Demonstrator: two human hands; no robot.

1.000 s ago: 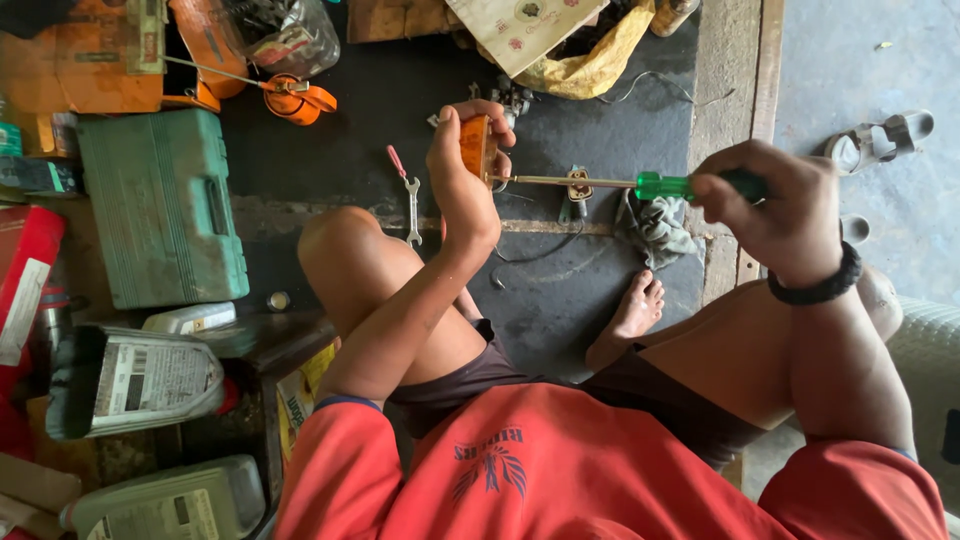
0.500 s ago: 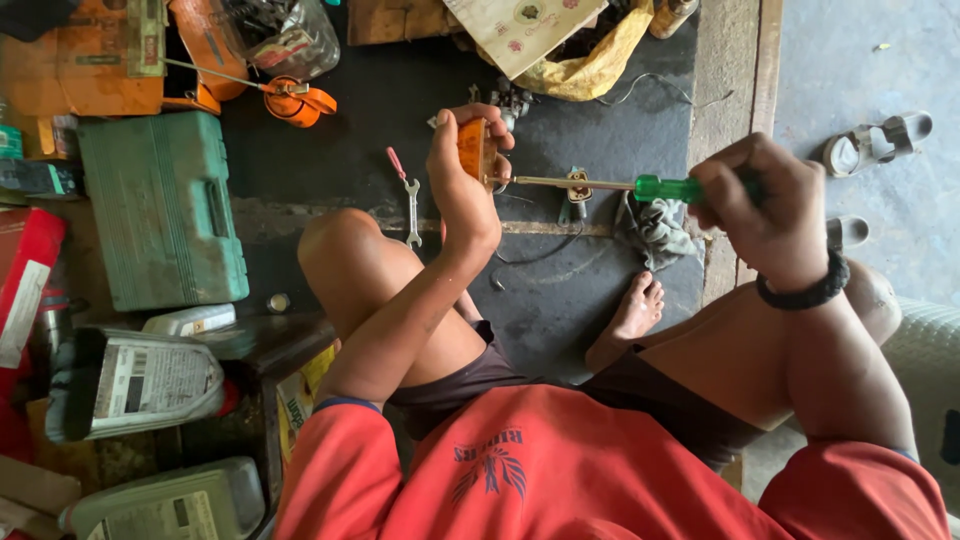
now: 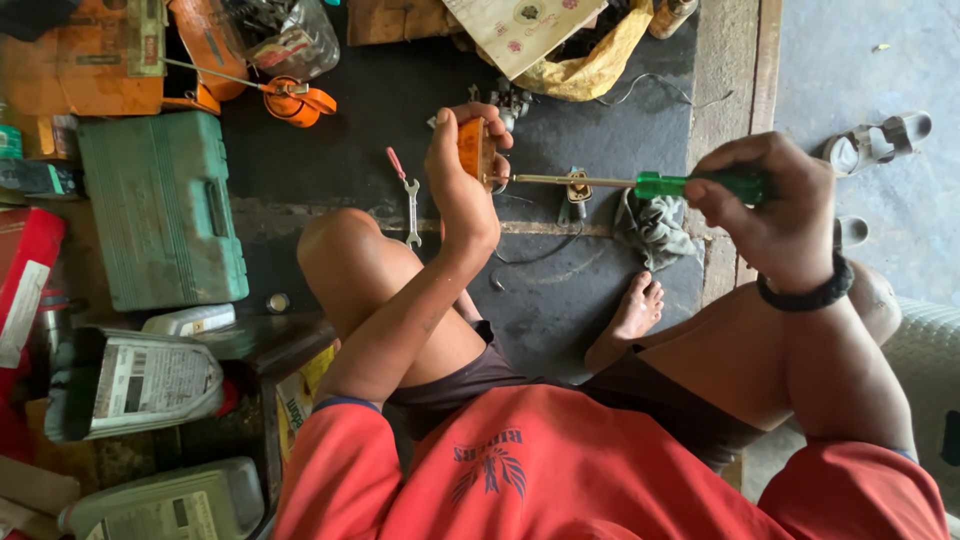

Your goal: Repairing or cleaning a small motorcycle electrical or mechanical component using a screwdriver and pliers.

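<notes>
A person seated on a workshop floor holds a small orange part [image 3: 474,150] upright in the left hand [image 3: 462,180], fingers wrapped round it, while the right hand [image 3: 765,205] is closed on the green handle of a screwdriver [image 3: 640,184]. The screwdriver's long axis runs level between the 2 hands — tip against the right-hand face of the orange part, handle well apart to the right. The part lies directly along the shaft from the right hand; the left hand is the one touching it.

Both hands work in the air above a dark floor mat [image 3: 330,160], between the person's raised knees. On the mat just left of the left hand lies a small spanner [image 3: 409,205]; below the shaft sit a crumpled rag [image 3: 650,225] and a small metal piece. A green tool case [image 3: 160,205] rests to the left, with orange gear [image 3: 80,60] behind it and grey oil cans [image 3: 140,385] near the person's side. A sandal [image 3: 880,140] lies on the concrete — well to the right.
</notes>
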